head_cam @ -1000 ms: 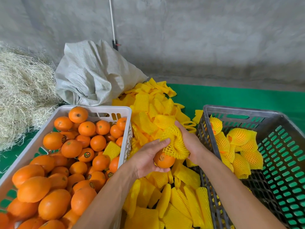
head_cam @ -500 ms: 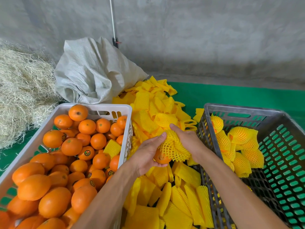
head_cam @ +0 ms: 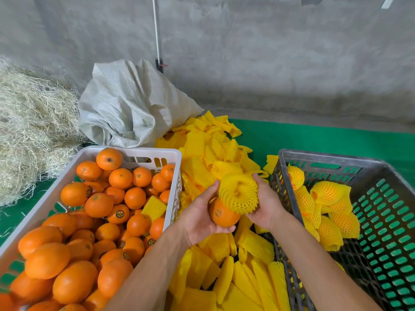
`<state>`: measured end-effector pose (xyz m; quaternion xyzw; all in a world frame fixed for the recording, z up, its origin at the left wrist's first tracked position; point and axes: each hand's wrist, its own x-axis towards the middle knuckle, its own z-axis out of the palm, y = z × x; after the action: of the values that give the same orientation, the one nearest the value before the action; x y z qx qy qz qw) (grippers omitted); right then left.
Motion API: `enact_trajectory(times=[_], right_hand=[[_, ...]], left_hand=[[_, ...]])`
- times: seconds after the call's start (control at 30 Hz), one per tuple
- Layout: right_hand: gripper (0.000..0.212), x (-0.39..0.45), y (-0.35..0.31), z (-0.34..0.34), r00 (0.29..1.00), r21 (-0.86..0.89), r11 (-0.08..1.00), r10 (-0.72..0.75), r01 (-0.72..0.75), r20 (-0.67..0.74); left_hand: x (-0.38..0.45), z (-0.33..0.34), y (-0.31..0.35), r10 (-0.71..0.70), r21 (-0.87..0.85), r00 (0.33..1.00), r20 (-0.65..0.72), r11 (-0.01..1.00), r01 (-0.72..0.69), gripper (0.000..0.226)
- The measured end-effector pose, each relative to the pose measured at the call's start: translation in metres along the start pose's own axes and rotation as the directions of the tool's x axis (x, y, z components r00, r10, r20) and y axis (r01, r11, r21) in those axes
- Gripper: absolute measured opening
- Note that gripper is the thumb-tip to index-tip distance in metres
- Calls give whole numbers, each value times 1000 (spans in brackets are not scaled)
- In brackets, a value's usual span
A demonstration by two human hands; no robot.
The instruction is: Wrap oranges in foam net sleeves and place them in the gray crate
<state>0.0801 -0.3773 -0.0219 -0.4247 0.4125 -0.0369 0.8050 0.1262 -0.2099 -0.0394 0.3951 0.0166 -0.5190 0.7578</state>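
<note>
While the white crate (head_cam: 74, 167) at nine o'clock brims with bare fruit, the gray crate (head_cam: 332, 158) at three o'clock holds few wrapped ones. The left hand (head_cam: 199, 217) cups an orange (head_cam: 222, 215), and the right hand (head_cam: 267, 203) pinches the foam net sleeve (head_cam: 239, 195) half over it.

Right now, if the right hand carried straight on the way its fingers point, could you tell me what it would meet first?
The right hand points up and left, so it would first meet the foam net sleeve it already grips on the orange; past that lies the loose sleeve pile, though depth is uncertain.

Left hand (head_cam: 198, 217): cups orange (head_cam: 223, 214) from below.
Right hand (head_cam: 266, 204): grips yellow foam net sleeve (head_cam: 238, 194) half over it.
Gray crate (head_cam: 332, 162): 3 o'clock, wrapped fruit inside.
</note>
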Motion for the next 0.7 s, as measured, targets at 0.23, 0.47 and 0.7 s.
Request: enact_trajectory(times=[0.23,0.47,0.7], right_hand=[[52,9,-4,-11,866,-354,862,-453,364,-211],[62,8,-4,-13,746,-496,707,-646,504,-162],[73,3,4,-6,648,-699,438,-760,566,49]], left_hand=[[2,-7,10,263,-232,964,-43,936,-266,43],[-4,-3,9,473,13,879,58,880,-474,104],[-5,15,-15,400,370,911,99,835,-407,79]])
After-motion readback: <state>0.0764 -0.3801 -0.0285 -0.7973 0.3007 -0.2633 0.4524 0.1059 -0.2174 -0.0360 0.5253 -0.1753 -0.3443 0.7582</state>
